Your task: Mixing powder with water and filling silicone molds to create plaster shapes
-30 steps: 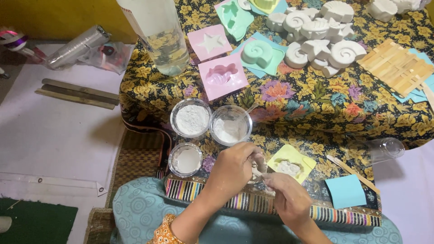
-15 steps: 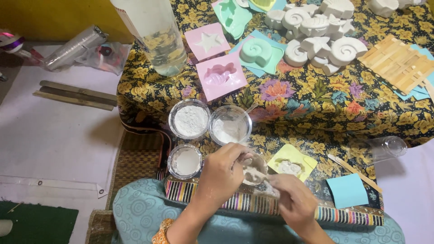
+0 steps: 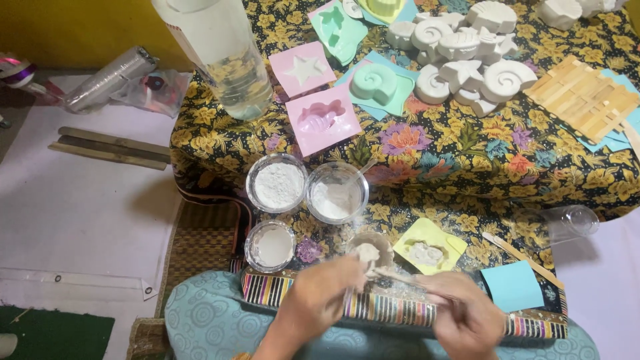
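Head view showed both hands low over a striped cloth edge (image 3: 400, 310), blurred by motion. The left hand (image 3: 320, 300) was curled around a small clear cup (image 3: 369, 250) holding grey-white paste, fingers closed on its near side. The right hand (image 3: 463, 310) was pinched narrowly on a thin stick (image 3: 393, 273) whose tip reached toward the cup; how firmly it gripped could not be told through the blur. Just right of the cup lay a yellow mould (image 3: 430, 247) filled with pale paste, and beyond it a flat wooden stick (image 3: 520, 257) and a blue square sheet (image 3: 511, 285). Behind the cup stood two round tubs of white powder (image 3: 277, 183) (image 3: 337, 193), with a third tub (image 3: 270, 245) to the left. Farther back on the flowered cloth (image 3: 467, 153) sat two pink moulds (image 3: 323, 120) (image 3: 301, 68), a green shell mould (image 3: 375, 83), a heap of white shell casts (image 3: 467, 57) and a bundle of wooden sticks (image 3: 583, 97). A tall clear jug (image 3: 223, 57) part-filled with water stood at the cloth's left corner. A stack of clear cups (image 3: 107, 79) lay on the floor to the left.
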